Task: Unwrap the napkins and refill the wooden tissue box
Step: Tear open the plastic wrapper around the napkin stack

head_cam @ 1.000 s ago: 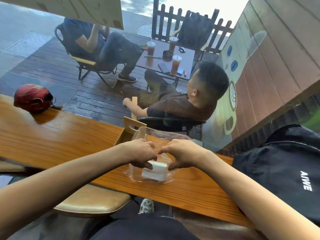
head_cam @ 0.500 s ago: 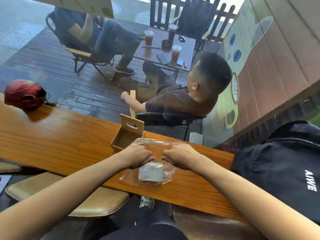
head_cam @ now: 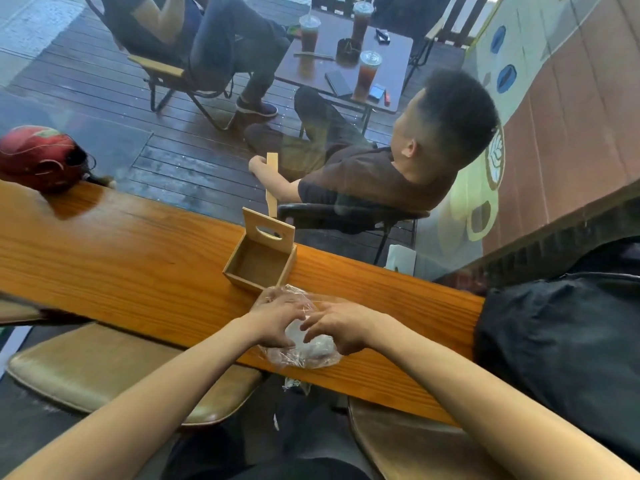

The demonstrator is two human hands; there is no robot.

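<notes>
Both hands on the napkin pack [head_cam: 304,344] at the counter [head_cam: 138,271] near edge: left hand [head_cam: 273,322] and right hand [head_cam: 341,327] with fingers curled into the clear wrap, pinching film. Step: unwrapping, not yet open. Wooden tissue box [head_cam: 259,261] sits just beyond, lid up, empty. Next, I judge: tear film, lift stack out whole.

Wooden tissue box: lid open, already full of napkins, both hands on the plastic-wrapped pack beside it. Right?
Not quite. The head view shows the wooden tissue box empty, lid open. The napkin pack remains in its plastic wrap under the left hand and right hand.
</notes>
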